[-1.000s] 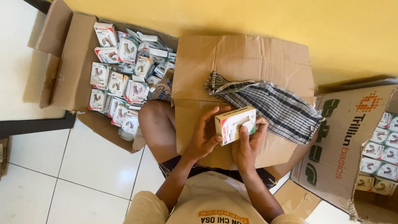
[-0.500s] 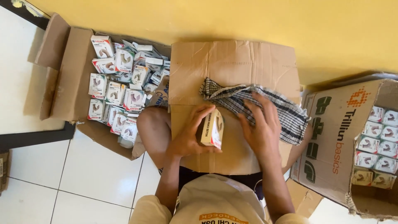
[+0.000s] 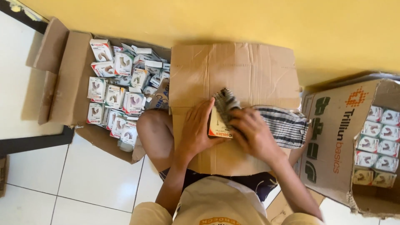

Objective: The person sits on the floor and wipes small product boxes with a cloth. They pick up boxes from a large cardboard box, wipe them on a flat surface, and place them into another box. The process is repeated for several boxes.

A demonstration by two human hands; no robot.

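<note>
At the centre of the frame, the left hand (image 3: 195, 132) grips a small box (image 3: 216, 125) on the flat cardboard (image 3: 233, 71), while the right hand (image 3: 253, 134) presses a bunched checked cloth (image 3: 227, 104) (fingers closed on it) against the box.

The cloth (image 3: 279, 125) at the centre is white with dark checks and stripes. The small box (image 3: 217, 125) under it is cream with a red band. The flattened cardboard (image 3: 233, 71) is plain brown. At ten o'clock, the small cartons (image 3: 121, 91) are white with red edges. At twelve o'clock, the wall (image 3: 250, 21) is yellow. At eight o'clock, the floor tiles (image 3: 62, 175) are white.
</note>
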